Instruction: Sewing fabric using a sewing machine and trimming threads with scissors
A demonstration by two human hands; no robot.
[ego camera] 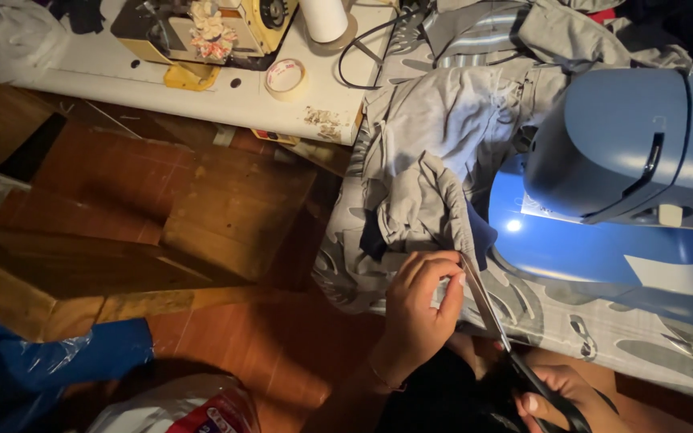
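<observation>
Dim sewing room with a reddish wooden floor [226, 353], a patterned grey cloth [603, 337] over the near worktable, a blue sewing machine [619, 184] on it at right, and at the far side a white table [234, 88] carrying a yellow sewing machine [202, 32] and a roll of tape [285, 78]. Left hand [419, 309] pinched shut on the lower edge of a crumpled grey garment [435, 160] heaped beside the blue machine. Right hand [559, 397] clenched through the black handles of scissors [495, 321], blades slightly parted at the pinched fabric edge.
</observation>
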